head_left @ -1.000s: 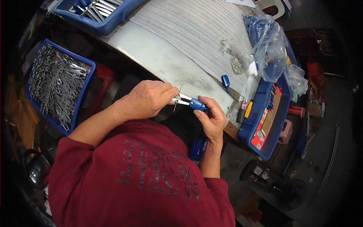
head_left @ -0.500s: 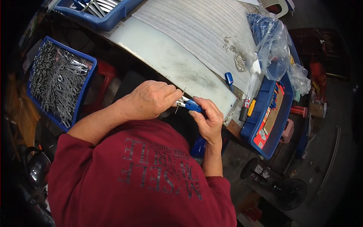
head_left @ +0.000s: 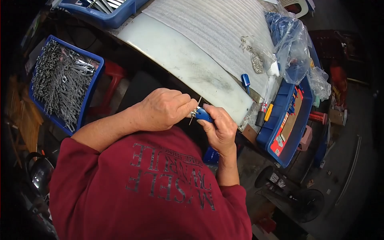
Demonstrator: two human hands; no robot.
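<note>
In front of my chest, at the near edge of the work table, both hands meet around one small piece. My right hand (head_left: 221,127) pinches a blue plastic handle (head_left: 204,115) between thumb and fingers. My left hand (head_left: 166,109) is closed round a metal part (head_left: 194,112), most of which the fingers hide. A thin metal rod crosses the joint between the two pieces and sticks out on both sides. Another blue plastic piece (head_left: 245,80) lies on the table beyond my right hand.
On the left stands a blue bin (head_left: 64,84) heaped with metal parts; another blue bin (head_left: 106,15) sits at the upper left. Right of the table are a screwdriver (head_left: 261,114), a yellow-handled tool (head_left: 268,112), a blue tray (head_left: 276,136) and plastic bags (head_left: 290,52). Small metal pieces (head_left: 256,62) lie on the foam sheet (head_left: 200,28).
My hands have come closer together, so less of the metal part shows between the left fingers and the blue handle. The view has shifted slightly.
</note>
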